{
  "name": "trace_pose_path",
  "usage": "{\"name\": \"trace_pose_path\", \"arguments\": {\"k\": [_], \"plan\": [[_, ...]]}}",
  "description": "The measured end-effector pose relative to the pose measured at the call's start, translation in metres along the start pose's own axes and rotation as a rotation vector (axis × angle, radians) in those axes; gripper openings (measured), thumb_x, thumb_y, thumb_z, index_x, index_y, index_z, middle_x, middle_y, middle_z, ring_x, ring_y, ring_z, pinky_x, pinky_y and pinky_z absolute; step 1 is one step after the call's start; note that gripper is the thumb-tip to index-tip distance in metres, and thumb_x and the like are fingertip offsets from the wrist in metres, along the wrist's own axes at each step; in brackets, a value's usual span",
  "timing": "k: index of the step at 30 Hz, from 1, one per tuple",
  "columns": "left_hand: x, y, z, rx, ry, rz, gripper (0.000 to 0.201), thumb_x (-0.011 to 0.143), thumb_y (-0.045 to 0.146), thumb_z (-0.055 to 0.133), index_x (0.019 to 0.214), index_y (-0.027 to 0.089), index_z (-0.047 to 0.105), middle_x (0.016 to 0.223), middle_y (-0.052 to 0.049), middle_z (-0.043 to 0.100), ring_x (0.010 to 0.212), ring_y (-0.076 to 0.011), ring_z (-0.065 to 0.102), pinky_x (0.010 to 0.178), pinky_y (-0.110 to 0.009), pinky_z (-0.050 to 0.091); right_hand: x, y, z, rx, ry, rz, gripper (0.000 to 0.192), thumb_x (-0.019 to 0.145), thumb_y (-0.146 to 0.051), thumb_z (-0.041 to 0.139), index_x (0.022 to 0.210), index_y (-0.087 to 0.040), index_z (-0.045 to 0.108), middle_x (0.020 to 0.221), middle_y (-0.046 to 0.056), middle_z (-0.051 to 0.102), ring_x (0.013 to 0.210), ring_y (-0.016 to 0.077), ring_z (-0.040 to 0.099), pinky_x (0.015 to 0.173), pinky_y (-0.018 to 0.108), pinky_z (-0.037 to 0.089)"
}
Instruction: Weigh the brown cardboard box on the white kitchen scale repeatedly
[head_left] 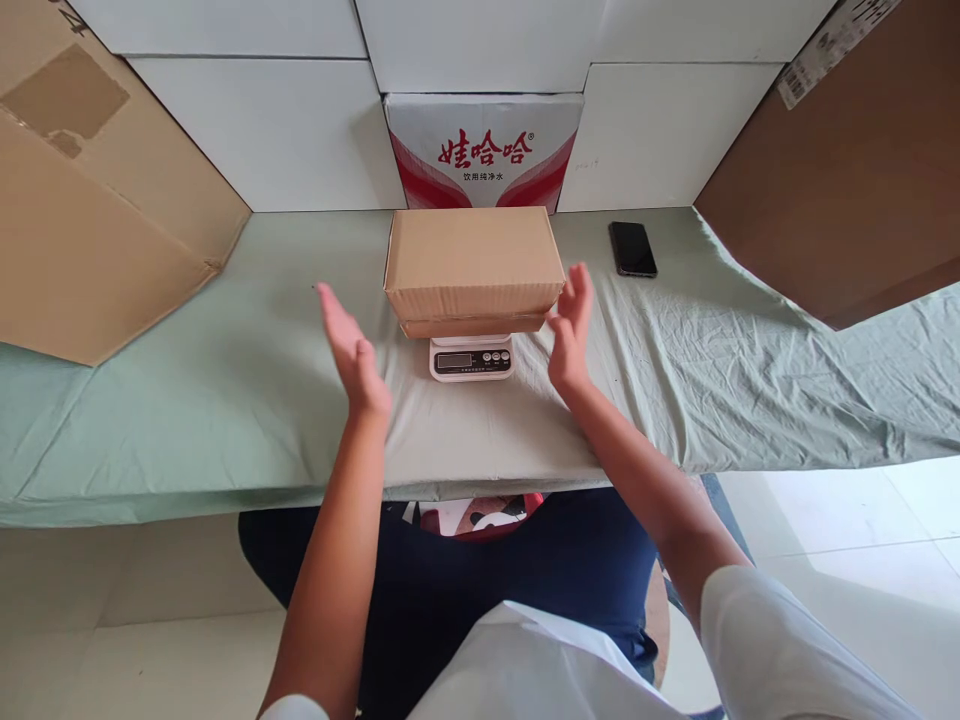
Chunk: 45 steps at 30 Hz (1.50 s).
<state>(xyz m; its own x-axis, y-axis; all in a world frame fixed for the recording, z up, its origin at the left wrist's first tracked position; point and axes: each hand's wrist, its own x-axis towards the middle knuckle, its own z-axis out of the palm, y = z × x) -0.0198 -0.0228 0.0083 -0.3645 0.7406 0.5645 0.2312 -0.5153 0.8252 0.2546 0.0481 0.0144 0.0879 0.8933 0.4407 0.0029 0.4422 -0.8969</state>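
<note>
White panels (pixel 285 130) back a green-sheeted table (pixel 750 380) over pale tiled floor (pixel 862 530).

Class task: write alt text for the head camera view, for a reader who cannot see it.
A cardboard box sits on a small scale on a cloth-covered table, with the left hand open and apart from it and the right hand open at its right edge. A phone lies to the right.
</note>
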Motion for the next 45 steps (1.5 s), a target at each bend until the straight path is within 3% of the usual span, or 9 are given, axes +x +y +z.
{"name": "trace_pose_path", "arguments": {"k": [3, 6, 10, 13, 17, 23, 31, 45], "plan": [[0.007, -0.011, -0.018, 0.052, 0.145, -0.044, 0.068, 0.099, 0.068, 0.030, 0.163, 0.052, 0.014, 0.178, 0.018, -0.002, 0.165, -0.0191, -0.014, 0.137, -0.047, 0.000, 0.024, 0.011, -0.029, 0.001, 0.238, 0.015, 0.066, 0.089, -0.053, 0.037, 0.154, -0.047, 0.025, 0.167, -0.003, 0.028, 0.166, 0.0288, 0.020, 0.128, 0.066, 0.029], [0.009, -0.024, -0.026, 0.045, 0.144, -0.122, 0.066, 0.099, 0.069, 0.021, 0.162, 0.051, 0.016, 0.179, 0.016, 0.000, 0.166, -0.0186, -0.009, 0.137, -0.048, 0.002, 0.041, 0.022, -0.052, -0.021, 0.351, 0.090, 0.065, 0.090, -0.054, 0.028, 0.154, -0.046, 0.026, 0.166, -0.001, 0.029, 0.165, 0.0267, 0.026, 0.128, 0.065, 0.031], [0.007, -0.025, -0.019, 0.032, 0.107, -0.136, 0.070, 0.098, 0.070, 0.031, 0.162, 0.044, 0.023, 0.180, 0.008, 0.008, 0.167, -0.0214, -0.002, 0.137, -0.047, 0.007, 0.041, 0.033, -0.053, 0.062, 0.418, 0.157, 0.067, 0.087, -0.052, 0.032, 0.153, -0.037, 0.030, 0.164, 0.005, 0.035, 0.159, 0.0235, 0.039, 0.130, 0.057, 0.033], [0.006, -0.023, -0.012, 0.019, 0.071, -0.137, 0.073, 0.098, 0.072, 0.032, 0.163, 0.040, 0.023, 0.180, 0.007, 0.009, 0.167, -0.0235, -0.002, 0.137, -0.047, 0.008, 0.034, 0.038, -0.042, 0.026, 0.353, 0.142, 0.067, 0.087, -0.054, 0.034, 0.152, -0.038, 0.031, 0.162, 0.005, 0.037, 0.159, 0.0256, 0.038, 0.129, 0.060, 0.034], [0.007, -0.028, -0.011, -0.026, 0.028, -0.172, 0.074, 0.097, 0.074, 0.030, 0.163, 0.043, 0.022, 0.179, 0.013, 0.008, 0.167, -0.0219, -0.003, 0.137, -0.045, 0.007, 0.023, 0.036, -0.027, 0.016, 0.259, 0.144, 0.065, 0.087, -0.055, 0.036, 0.151, -0.041, 0.031, 0.162, 0.003, 0.036, 0.160, 0.0272, 0.036, 0.130, 0.062, 0.030], [0.007, -0.033, -0.009, -0.029, -0.009, -0.186, 0.079, 0.094, 0.076, 0.032, 0.164, 0.041, 0.025, 0.179, 0.007, 0.014, 0.167, -0.0218, 0.003, 0.136, -0.045, 0.011, 0.016, 0.031, -0.013, 0.118, 0.199, 0.187, 0.062, 0.084, -0.050, 0.042, 0.144, -0.039, 0.033, 0.162, 0.003, 0.037, 0.159, 0.0267, 0.036, 0.133, 0.060, 0.024], [0.005, -0.029, -0.004, -0.043, -0.054, -0.167, 0.079, 0.094, 0.078, 0.033, 0.164, 0.040, 0.028, 0.179, 0.005, 0.016, 0.167, -0.0224, 0.004, 0.136, -0.043, 0.011, 0.011, 0.032, -0.007, 0.069, 0.085, 0.121, 0.061, 0.087, -0.058, 0.041, 0.145, -0.040, 0.034, 0.159, 0.004, 0.039, 0.157, 0.0283, 0.039, 0.130, 0.062, 0.030], [0.006, -0.027, -0.002, -0.039, -0.069, -0.185, 0.082, 0.092, 0.081, 0.034, 0.163, 0.040, 0.030, 0.179, 0.004, 0.018, 0.167, -0.0230, 0.005, 0.136, -0.043, 0.013, 0.013, 0.042, -0.007, 0.026, 0.044, 0.139, 0.064, 0.088, -0.061, 0.039, 0.147, -0.038, 0.034, 0.158, 0.004, 0.043, 0.153, 0.0265, 0.045, 0.129, 0.058, 0.035]]}}
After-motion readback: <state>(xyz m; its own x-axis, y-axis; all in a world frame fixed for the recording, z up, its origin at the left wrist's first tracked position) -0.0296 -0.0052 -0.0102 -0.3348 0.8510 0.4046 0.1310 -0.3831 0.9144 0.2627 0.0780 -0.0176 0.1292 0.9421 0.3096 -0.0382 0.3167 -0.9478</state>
